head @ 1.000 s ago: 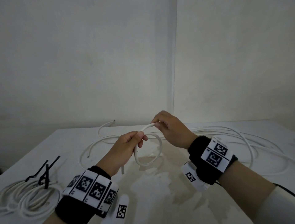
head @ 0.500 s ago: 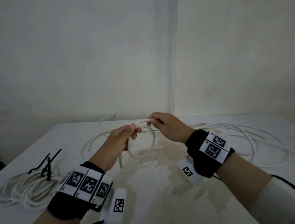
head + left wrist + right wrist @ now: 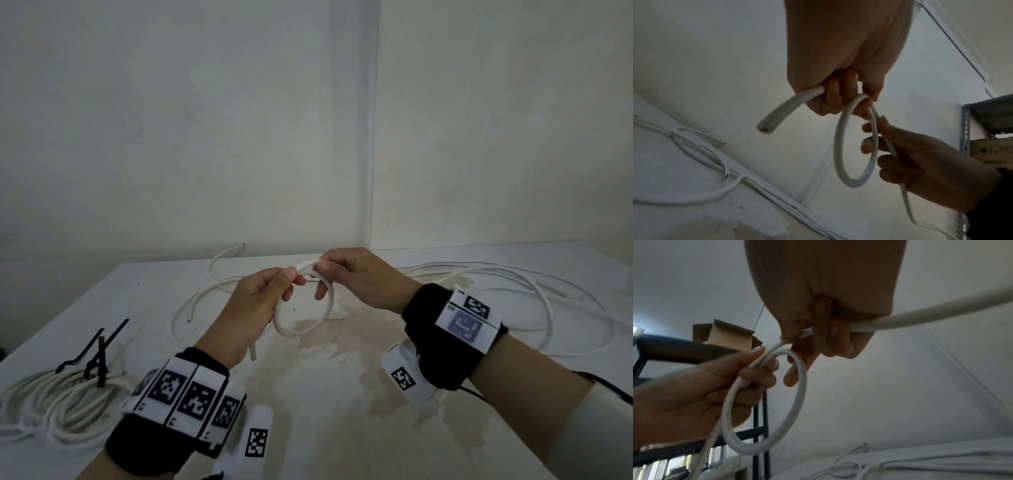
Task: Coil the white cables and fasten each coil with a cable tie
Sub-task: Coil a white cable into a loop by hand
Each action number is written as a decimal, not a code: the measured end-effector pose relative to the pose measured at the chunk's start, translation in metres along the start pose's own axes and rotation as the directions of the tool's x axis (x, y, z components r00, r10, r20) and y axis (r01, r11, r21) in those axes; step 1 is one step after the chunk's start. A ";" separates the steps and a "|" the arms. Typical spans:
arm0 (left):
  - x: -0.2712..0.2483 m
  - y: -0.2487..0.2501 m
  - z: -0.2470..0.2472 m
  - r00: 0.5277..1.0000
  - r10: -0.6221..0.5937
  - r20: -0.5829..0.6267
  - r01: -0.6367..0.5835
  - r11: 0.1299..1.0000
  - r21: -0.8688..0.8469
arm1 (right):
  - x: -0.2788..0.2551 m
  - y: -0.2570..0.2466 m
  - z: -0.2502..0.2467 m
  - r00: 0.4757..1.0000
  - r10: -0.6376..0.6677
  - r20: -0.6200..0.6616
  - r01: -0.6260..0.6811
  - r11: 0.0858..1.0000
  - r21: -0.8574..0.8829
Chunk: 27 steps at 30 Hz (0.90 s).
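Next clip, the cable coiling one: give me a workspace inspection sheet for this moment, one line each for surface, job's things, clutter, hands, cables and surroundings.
Surface: white table, stained and discoloured in the middle.
Job's things: held cable bent into one small loop above the table, its cut end hanging below the left hand; finished coil at the near left, black cable ties on it.
Clutter: nothing seen.
Hands: left hand grips the loop where it crosses; right hand pinches the strand feeding in.
Cables: loose cables sprawl uncoiled over the far right and far centre of the table.
Surroundings: bare white wall corner; metal shelving with a cardboard box, seen in the right wrist view.
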<state>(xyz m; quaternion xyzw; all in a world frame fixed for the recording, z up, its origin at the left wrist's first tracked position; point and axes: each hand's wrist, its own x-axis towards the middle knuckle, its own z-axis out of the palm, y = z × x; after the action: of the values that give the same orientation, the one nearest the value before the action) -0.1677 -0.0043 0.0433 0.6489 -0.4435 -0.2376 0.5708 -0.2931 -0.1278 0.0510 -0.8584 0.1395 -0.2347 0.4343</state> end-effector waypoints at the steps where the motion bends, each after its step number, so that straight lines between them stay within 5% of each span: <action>1: 0.002 -0.001 0.000 1.000 0.020 -0.021 -0.019 0.999 0.040 | 0.000 -0.001 -0.001 1.000 0.015 -0.001 -0.015 0.999 0.035; 8: 0.011 -0.009 -0.004 0.979 0.183 -0.090 -0.142 0.929 0.342 | -0.002 -0.012 -0.005 0.994 0.093 -0.057 -0.087 0.991 0.098; 18: 0.004 -0.007 0.001 0.996 0.091 -0.006 -0.082 0.919 0.385 | -0.001 0.008 -0.001 0.974 0.130 -0.187 -0.125 0.991 0.038; 23: 0.003 0.001 -0.014 0.970 -0.241 0.026 0.234 0.960 0.152 | -0.002 0.016 -0.007 0.952 0.165 -0.259 -0.169 0.986 0.005; 27: 0.001 0.002 -0.020 0.958 -0.264 0.110 0.271 0.961 -0.051 | -0.004 0.018 -0.010 0.941 0.193 -0.278 -0.193 0.981 0.028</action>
<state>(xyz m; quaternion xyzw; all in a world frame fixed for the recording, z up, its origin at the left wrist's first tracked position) -0.1520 0.0058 0.0504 0.6708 -0.3722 -0.3597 0.5312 -0.3024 -0.1429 0.0403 -0.7990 0.2825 -0.3097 0.4312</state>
